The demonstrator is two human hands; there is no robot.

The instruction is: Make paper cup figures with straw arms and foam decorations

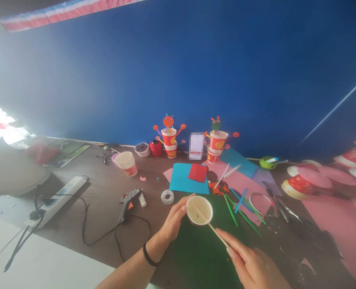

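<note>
My left hand [173, 222] is closed round the side of a paper cup [207, 205], whose open mouth faces me. Inside it a small dark mark shows on the bottom. A thin wooden stick [218, 235] is pinched in the fingers of my right hand [247, 259]. Its far part lies across the cup's mouth and reaches inside. Below the cup is a dark green sheet [202, 253]. Just beyond sit a blue sheet [180, 180], a red piece of paper [198, 172] and a white tape roll [167, 196].
A glue gun [128, 202] with its cord lies left, near a power strip [60, 198]. Two paper-cup figures [169, 138] stand at the blue wall. Another cup [126, 162] stands left. Green straws [231, 210], scissors [289, 209] and a pink sheet [340, 233] lie right.
</note>
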